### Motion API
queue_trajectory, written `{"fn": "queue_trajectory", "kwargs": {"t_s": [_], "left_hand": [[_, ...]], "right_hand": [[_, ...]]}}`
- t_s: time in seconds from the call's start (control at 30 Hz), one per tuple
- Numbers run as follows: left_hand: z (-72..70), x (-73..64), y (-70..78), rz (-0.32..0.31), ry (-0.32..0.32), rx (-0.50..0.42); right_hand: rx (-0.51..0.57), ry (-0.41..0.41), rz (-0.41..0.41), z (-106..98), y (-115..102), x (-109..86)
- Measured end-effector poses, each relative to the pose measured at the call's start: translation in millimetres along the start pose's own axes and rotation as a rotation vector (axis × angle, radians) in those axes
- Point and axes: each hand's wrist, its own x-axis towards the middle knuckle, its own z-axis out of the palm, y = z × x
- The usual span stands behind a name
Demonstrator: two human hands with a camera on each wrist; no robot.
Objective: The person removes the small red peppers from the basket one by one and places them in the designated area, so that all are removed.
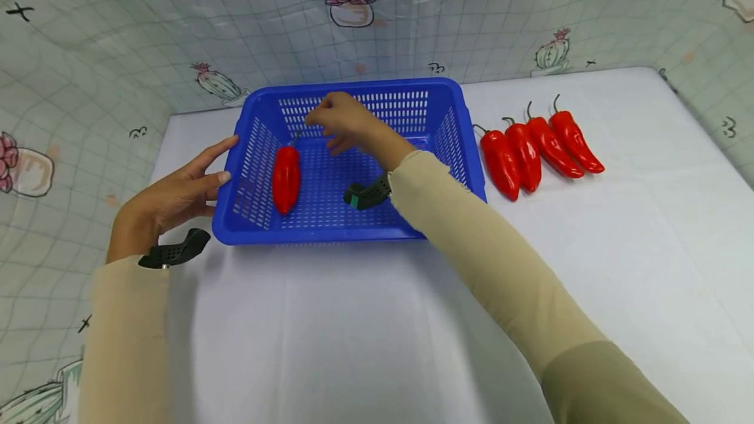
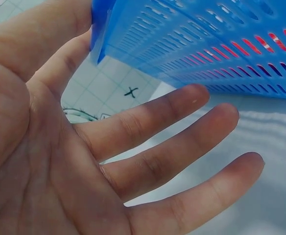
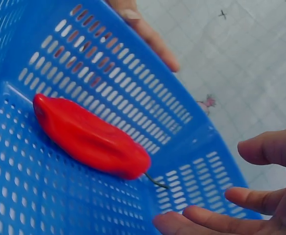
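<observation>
A blue plastic basket (image 1: pixel 347 235) with slotted walls stands on the white table. Inside, along its left wall, lies one red pepper (image 1: pixel 286 179) with its thin stem toward the back. My left hand (image 1: pixel 177 196) touches the basket's left rim with thumb and index finger; in the left wrist view its other fingers (image 2: pixel 157 161) are spread below the rim. Over the basket, just right of the pepper's stem, hovers my right hand (image 1: pixel 347 122). In the right wrist view its fingers (image 3: pixel 216 220) are loosely bent, apart from the pepper (image 3: pixel 91 137), with nothing between them.
Several red peppers (image 1: pixel 530 149) lie side by side on the table to the right of the basket, stems pointing back. Behind and to the left hangs a patterned cloth (image 1: pixel 283 25) with a grid and cactus drawings. White tablecloth (image 1: pixel 330 332) spreads in front of the basket.
</observation>
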Motion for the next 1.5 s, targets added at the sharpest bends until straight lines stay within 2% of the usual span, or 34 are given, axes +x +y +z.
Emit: {"fn": "queue_trajectory", "kwargs": {"t_s": [0.17, 0.27, 0.57, 0.77, 1.07, 1.3, 1.5], "left_hand": [[1.1, -1.5, -2.7, -0.001, 0.007, -0.003], [1.8, -1.1, -3.9, 0.001, 0.020, -0.010], [4.1, 0.1, -3.8, 0.025, 0.006, -0.017], [4.6, 0.9, -3.6, 0.037, -0.016, -0.026], [3.0, -1.6, -5.3, 0.036, 0.013, -0.035], [3.6, -5.0, -3.9, 0.046, -0.001, -0.034], [3.3, -4.7, -2.0, 0.054, -0.011, -0.036]], "right_hand": [[0.030, -0.018, 0.028, 15.0, 3.6, 6.6], [0.004, -0.017, 0.032, 24.3, 5.3, 10.1], [-0.149, -0.054, 0.065, 49.1, 8.2, 21.3], [-0.319, -0.081, 0.046, 60.4, 10.3, 27.5], [-0.472, -0.151, -0.054, 67.9, 10.1, 31.7], [-0.456, -0.143, -0.129, 67.8, 10.4, 28.4], [-0.517, -0.138, -0.272, 67.6, 10.6, 31.3]]}}
